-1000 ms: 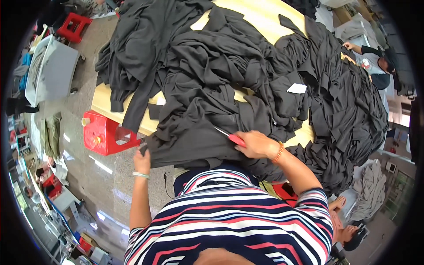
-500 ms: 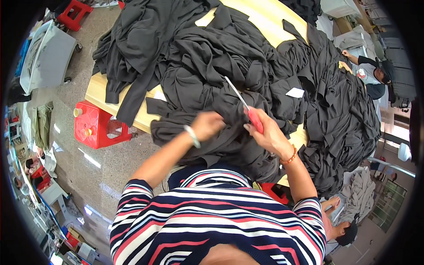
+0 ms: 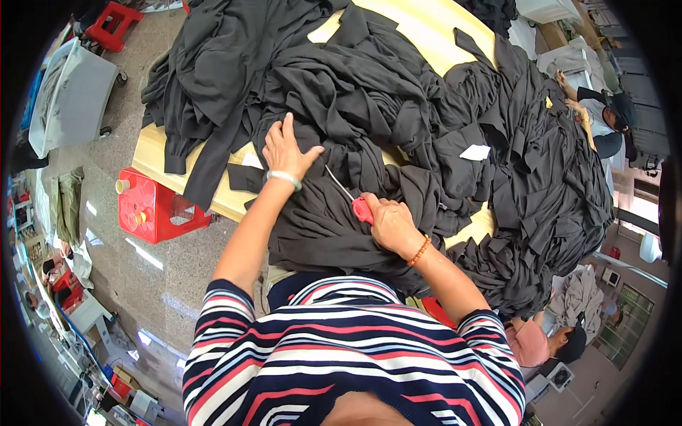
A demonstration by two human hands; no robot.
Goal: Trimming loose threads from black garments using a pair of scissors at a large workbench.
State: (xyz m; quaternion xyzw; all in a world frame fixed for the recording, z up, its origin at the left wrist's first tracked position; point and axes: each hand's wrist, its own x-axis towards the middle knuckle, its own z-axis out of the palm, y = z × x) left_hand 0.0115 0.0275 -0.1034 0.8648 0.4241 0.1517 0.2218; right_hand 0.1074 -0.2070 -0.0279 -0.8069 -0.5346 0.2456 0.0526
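My right hand (image 3: 393,226) is closed round the red handle of a pair of scissors (image 3: 362,210). Their thin metal blades point up and left over a dark grey garment (image 3: 320,234) bunched against my front. With fingers spread, my left hand (image 3: 290,151) rests on the dark cloth left of the blade tip, thumb out toward it. Around both hands lies a large heap of similar dark garments (image 3: 355,78), some with long ribbed strips hanging over the table edge. A small white paper (image 3: 474,152) lies on the cloth right of my hands.
The garments cover most of a pale wooden table (image 3: 419,25). At its left side stands a red stool (image 3: 145,207); beyond that is a wheeled white bin (image 3: 74,96). Two other people sit on the right, one near the far right edge (image 3: 604,117), one lower down (image 3: 543,344).
My left hand has moved up and away from me and spread its fingers. My right hand with the scissors has come lower and left. The garment before me has shifted and spread.
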